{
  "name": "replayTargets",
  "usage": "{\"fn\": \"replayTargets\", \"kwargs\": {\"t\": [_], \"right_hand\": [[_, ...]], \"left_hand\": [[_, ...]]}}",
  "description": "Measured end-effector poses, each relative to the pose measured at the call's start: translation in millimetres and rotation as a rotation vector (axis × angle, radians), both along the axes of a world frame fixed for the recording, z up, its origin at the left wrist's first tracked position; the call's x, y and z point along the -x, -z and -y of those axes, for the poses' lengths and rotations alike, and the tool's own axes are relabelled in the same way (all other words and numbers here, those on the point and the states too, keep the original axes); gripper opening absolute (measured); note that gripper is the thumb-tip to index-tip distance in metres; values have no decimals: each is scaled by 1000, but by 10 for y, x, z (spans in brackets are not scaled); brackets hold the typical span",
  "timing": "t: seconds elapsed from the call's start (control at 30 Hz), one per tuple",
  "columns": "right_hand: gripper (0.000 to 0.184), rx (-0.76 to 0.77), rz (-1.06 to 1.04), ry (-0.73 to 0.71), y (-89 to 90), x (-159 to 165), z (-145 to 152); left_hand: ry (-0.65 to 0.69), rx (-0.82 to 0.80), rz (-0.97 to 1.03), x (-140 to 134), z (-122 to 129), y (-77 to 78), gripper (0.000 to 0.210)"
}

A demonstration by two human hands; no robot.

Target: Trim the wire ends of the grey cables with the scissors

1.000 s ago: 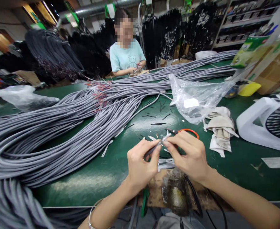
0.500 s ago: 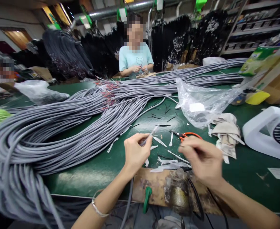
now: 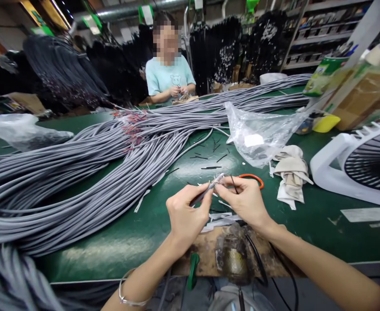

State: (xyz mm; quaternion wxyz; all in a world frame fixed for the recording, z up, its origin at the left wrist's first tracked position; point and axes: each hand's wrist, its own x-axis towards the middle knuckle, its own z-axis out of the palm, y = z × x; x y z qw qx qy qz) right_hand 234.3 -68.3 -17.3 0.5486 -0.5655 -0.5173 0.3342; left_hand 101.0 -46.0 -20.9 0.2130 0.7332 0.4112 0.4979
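Both hands meet above the green counter (image 3: 112, 255), fingers drawn narrow around one grey cable (image 3: 200, 198). The left hand (image 3: 186, 211) pinches its sheath between thumb and fingers; the right hand (image 3: 246, 201) has thumb and finger closed at the frayed end (image 3: 218, 178), which points to about 1 o'clock. A thin dark strip (image 3: 234, 184) shows by the right fingers; whether they hold it cannot be told. The left wrist wears a bracelet (image 3: 125, 293).

Taking the cable as the middle of the clock, short black bits (image 3: 211, 167) lie at 12 and a clear plastic bag (image 3: 257, 134) at 1. An orange handle (image 3: 257, 179) shows between 2 and 3, just behind the right hand, with a crumpled cloth (image 3: 292, 172) farther out and a white fan (image 3: 330, 172) beyond at 3. White scraps (image 3: 222, 221) lie near the hands at 5. At 6, a wooden board (image 3: 205, 259) sits at the near edge, carrying a grimy lump (image 3: 233, 259) and a green handle (image 3: 193, 270).

A thick bundle of grey cables (image 3: 89, 194) sweeps from 8 round to 1, red wire ends (image 3: 134, 125) gathered at 10 to 11. Across the counter, toward 11, a co-worker (image 3: 170, 77) in a pale blue shirt has both hands together over small work.
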Motion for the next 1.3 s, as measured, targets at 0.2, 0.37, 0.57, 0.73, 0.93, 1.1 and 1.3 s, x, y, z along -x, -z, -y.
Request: {"fn": "replayTargets", "kwargs": {"t": [0.2, 0.37, 0.57, 0.73, 0.93, 1.1, 1.3], "right_hand": [[15, -42, 5, 32, 7, 9, -15], [15, -49, -23, -50, -18, 35, 6], [15, -88, 116, -25, -21, 48, 39], [11, -32, 70, -43, -7, 43, 29], [9, -2, 39, -40, 28, 55, 17], [14, 30, 44, -33, 56, 52, 23], [22, -28, 9, -53, 79, 12, -5]], "left_hand": [[78, 281, 178, -27, -18, 1, 15], [234, 554, 373, -72, -83, -59, 26], [268, 586, 451, -93, -135, -41, 23], [221, 651, 533, -115, -141, -13, 35], [194, 819, 576, -170, -162, -12, 35], [137, 653, 463, -164, -167, 31, 35], [66, 337, 290, -195, -94, 112, 27]]}}
